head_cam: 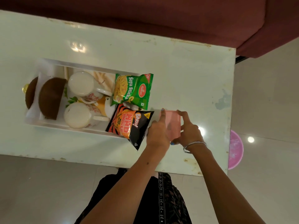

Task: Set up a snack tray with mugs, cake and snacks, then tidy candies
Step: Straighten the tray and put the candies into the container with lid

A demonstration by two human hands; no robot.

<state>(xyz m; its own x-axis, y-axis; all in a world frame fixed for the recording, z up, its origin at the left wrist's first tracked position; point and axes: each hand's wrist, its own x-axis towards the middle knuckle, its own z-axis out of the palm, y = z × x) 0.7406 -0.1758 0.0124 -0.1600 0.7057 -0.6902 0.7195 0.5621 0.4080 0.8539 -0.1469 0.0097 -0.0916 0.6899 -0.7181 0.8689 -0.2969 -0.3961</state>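
On the pale green table [186, 81], just right of the tray [64, 126], both hands meet around a small pink box [171, 125]. The left hand [157, 133] curls over its left side, forefinger stretched along the top edge; the right hand [188, 131] pinches its right side with fingers bent and thumb low. Both have hold of the box; whether it rests on the table or is lifted cannot be told. A metal bangle [194, 147] circles the right wrist.

Closest to the hands lies the black and orange chip bag [129, 125], its lower corner hanging over the tray's near right edge and touching the left hand. Behind it, the green soya sticks bag [132, 91] lies across the tray's far right end, its right edge jutting past the rim. Two white mugs [80, 83] with red flower prints lie on their sides in the middle of the tray, one behind the other, handles pointing right. At the left end sit two brown cake halves [50, 97] on white paper. A gold knob [25, 88] shows at the tray's left end.

The table top is glossy, with ceiling lights mirrored in it, and its edges are chipped and stained. A maroon sofa [194, 16] runs behind it. Beige tiles cover the floor, and a pink bowl [235, 151] sits on them past the table's right edge. The person's dark patterned clothing [161, 199] shows below.
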